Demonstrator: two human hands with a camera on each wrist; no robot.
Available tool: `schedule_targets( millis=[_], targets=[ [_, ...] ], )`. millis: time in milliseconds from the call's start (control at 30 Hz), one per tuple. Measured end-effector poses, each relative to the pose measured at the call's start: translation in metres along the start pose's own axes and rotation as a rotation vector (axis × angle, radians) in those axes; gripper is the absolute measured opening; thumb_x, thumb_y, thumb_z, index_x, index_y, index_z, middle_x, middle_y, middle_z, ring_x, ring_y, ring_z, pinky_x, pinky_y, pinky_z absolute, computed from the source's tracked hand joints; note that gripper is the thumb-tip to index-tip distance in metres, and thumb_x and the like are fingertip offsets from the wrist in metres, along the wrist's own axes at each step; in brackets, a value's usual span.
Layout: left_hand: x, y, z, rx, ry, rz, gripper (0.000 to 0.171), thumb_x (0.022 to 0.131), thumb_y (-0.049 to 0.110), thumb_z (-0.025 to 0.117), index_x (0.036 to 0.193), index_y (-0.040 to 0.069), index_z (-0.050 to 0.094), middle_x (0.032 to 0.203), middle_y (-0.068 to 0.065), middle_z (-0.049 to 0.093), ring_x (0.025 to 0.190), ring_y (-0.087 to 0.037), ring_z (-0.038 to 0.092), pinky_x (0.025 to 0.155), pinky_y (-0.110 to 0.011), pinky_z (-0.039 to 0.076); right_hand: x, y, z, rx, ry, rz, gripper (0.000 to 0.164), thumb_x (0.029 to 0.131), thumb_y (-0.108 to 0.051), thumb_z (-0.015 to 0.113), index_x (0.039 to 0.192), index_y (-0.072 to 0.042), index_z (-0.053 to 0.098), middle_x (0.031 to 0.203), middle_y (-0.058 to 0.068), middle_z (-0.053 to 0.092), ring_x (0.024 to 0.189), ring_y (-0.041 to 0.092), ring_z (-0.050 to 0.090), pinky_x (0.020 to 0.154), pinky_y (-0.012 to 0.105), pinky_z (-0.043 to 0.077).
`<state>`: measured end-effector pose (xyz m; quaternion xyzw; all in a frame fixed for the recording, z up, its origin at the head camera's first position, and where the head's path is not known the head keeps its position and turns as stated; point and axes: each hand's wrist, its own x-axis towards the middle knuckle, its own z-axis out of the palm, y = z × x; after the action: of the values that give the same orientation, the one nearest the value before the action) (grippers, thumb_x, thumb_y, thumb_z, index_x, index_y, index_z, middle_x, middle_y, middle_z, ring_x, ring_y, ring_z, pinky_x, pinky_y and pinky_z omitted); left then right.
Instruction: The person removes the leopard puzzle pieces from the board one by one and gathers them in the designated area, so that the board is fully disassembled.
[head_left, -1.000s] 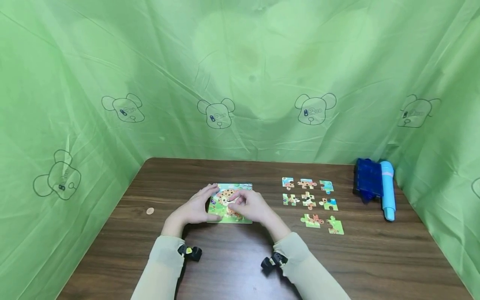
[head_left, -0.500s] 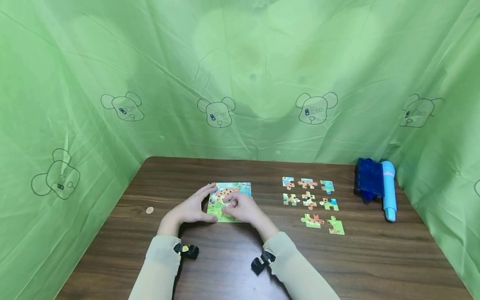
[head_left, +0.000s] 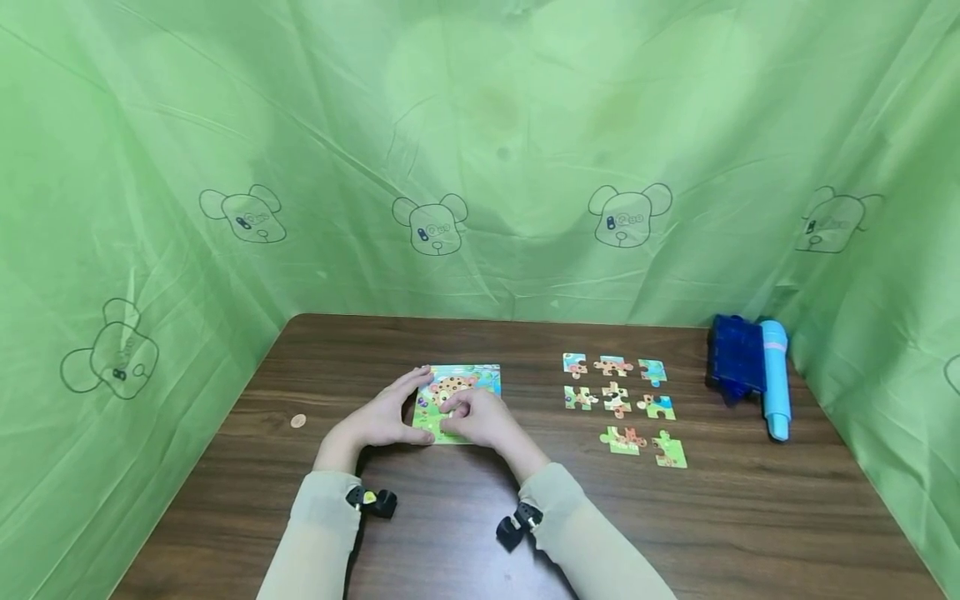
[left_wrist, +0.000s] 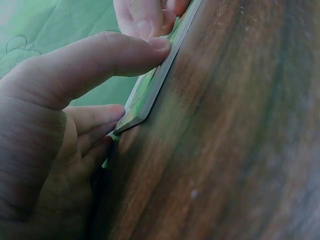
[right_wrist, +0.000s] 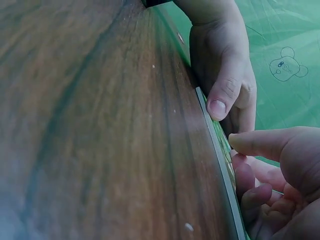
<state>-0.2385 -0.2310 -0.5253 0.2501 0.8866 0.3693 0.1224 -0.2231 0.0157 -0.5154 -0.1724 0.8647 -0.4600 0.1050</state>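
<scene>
The square puzzle board (head_left: 489, 377), printed with a cartoon animal on green, lies flat on the table. My left hand (head_left: 381, 417) brackets its left side: the thumb rests on the front edge, and the straight fingers touch the far left part. Over the board's lower left area, my right hand (head_left: 483, 421) has its thumb and fingers curled together at the surface, pinching what seems to be a puzzle piece, mostly hidden by the fingers. In the right wrist view, the right thumb (right_wrist: 260, 144) and fingertips meet low on the board, close to the left thumb (right_wrist: 222, 102).
Several loose puzzle pieces (head_left: 617, 398) lie in rows to the right. Beyond them are a dark blue box (head_left: 737, 354) and a light blue tube-like object (head_left: 776, 379). A small round disc (head_left: 297, 421) lies at left. Green curtain (head_left: 480, 167) stands along the table's back.
My right hand has moved left and slightly toward me across the board, to its lower left area. The left hand stays at the board's left side.
</scene>
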Motion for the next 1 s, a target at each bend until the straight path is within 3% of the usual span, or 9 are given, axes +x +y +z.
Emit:
schedule_targets(
  millis=[233, 633, 1000],
  targets=[
    [-0.0007, -0.0004, -0.0003, -0.001, 0.002, -0.012, 0.113, 0.079, 0.042, 0.097, 0.168, 0.004, 0.038, 0.181, -0.011, 0.024, 0.167, -0.039, 0.019, 0.128, -0.068, 0.024, 0.0011, -0.0016, 0.0046, -0.012, 0.038, 0.061, 0.016, 0.087, -0.021, 0.088, 0.101, -0.015, 0.082, 0.075, -0.009, 0.063, 0.067, 0.007, 0.055, 0.064, 0.027, 0.045],
    [0.0013, 0.0014, 0.0001, 0.006, -0.002, -0.014, 0.113, 0.078, 0.044, 0.096, 0.168, 0.005, 0.039, 0.181, -0.01, 0.024, 0.167, -0.037, 0.018, 0.129, -0.066, 0.024, -0.0002, -0.0001, 0.0034, 0.167, 0.046, 0.108, 0.017, 0.087, -0.014, 0.089, 0.099, -0.013, 0.076, 0.09, -0.001, 0.07, 0.083, 0.015, 0.062, 0.068, 0.028, 0.048],
    [0.0006, 0.0015, 0.0006, -0.002, -0.003, -0.013, 0.114, 0.078, 0.043, 0.096, 0.168, 0.004, 0.039, 0.181, -0.011, 0.024, 0.167, -0.036, 0.017, 0.13, -0.065, 0.022, -0.001, -0.0016, 0.002, 0.277, 0.014, 0.13, 0.017, 0.09, -0.007, 0.087, 0.102, -0.007, 0.074, 0.089, 0.001, 0.071, 0.067, 0.01, 0.06, 0.058, 0.021, 0.047]
  ],
)
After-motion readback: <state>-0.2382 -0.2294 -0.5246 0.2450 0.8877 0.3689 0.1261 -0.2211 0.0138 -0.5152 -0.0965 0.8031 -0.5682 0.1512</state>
